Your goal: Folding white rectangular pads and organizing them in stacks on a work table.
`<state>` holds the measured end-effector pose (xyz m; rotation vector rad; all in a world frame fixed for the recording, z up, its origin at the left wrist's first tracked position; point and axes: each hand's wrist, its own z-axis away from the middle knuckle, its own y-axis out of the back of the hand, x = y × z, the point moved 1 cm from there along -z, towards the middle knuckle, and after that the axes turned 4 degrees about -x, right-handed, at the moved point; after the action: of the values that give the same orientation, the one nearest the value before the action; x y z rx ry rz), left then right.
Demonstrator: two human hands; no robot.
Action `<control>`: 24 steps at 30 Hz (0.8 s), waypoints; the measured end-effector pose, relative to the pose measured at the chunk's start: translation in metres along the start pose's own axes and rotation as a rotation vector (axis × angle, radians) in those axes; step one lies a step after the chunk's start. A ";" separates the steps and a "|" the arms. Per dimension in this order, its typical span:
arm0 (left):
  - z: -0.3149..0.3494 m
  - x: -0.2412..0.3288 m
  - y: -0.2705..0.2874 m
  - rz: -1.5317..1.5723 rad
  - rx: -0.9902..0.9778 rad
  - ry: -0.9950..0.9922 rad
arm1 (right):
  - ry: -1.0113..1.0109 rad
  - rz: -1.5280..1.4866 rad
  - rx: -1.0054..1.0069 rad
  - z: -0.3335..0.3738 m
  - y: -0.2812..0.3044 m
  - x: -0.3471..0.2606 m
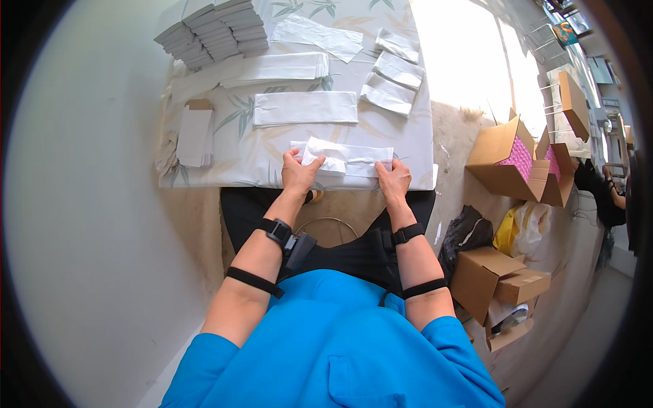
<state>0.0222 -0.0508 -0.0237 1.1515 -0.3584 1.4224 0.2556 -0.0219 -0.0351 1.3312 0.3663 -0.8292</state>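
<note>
A thin white folded sheet [354,158], paper or soft plastic, lies near the table's front edge with its left part turned over on itself. My left hand [299,171] closes on that folded part, thumb on top. At the other end, my right hand [394,179] pinches the right corner between thumb and fingers. Just beyond them is a flat white rectangular packet [306,108]. Three smaller folded white pieces [398,69] lie in a column to the far right. A crumpled white sheet [318,37] is spread out farther back.
White flat boxes are stacked [214,30] at the back left, with a pile of white strips [275,69] before them. A small white carton stack [196,136] stands at the table's left. Cardboard boxes [500,149] with pink wrap and bags [466,234] sit on the floor right.
</note>
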 end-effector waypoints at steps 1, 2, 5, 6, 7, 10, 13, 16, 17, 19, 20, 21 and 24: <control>0.003 0.009 -0.002 0.030 0.023 0.046 | 0.034 -0.042 0.021 -0.001 0.000 0.004; 0.000 0.007 -0.001 0.032 0.021 0.047 | 0.034 -0.039 0.022 -0.002 0.001 0.009; -0.018 0.001 0.024 0.408 -0.027 -0.048 | -0.096 -0.240 0.126 -0.014 0.013 0.043; -0.024 -0.002 0.045 0.407 -0.046 -0.028 | -0.106 -0.192 0.144 -0.017 0.021 0.050; -0.029 -0.006 0.063 0.403 -0.053 -0.016 | -0.091 -0.137 0.146 -0.022 0.030 0.061; -0.041 -0.026 0.110 0.367 -0.021 0.018 | -0.093 -0.060 0.114 -0.035 0.051 0.079; -0.046 -0.037 0.136 0.321 0.012 0.020 | -0.062 -0.023 0.116 -0.044 0.064 0.093; -0.047 -0.041 0.147 0.249 0.025 0.029 | -0.003 0.014 0.108 -0.048 0.071 0.093; -0.046 -0.042 0.147 0.240 0.013 0.025 | -0.017 -0.032 0.101 -0.048 0.072 0.091; -0.046 -0.042 0.146 0.233 0.001 0.021 | -0.031 -0.077 0.096 -0.048 0.073 0.089; -0.046 -0.041 0.145 0.242 0.002 0.005 | -0.044 -0.086 0.099 -0.048 0.073 0.088; -0.046 -0.043 0.145 0.253 0.003 -0.010 | -0.057 -0.094 0.103 -0.048 0.074 0.090; -0.048 -0.050 0.148 0.295 0.026 0.027 | -0.037 -0.108 0.113 -0.049 0.071 0.092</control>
<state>-0.1391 -0.0781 -0.0258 1.1321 -0.5077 1.7020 0.3784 -0.0033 -0.0579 1.4080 0.3694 -0.9759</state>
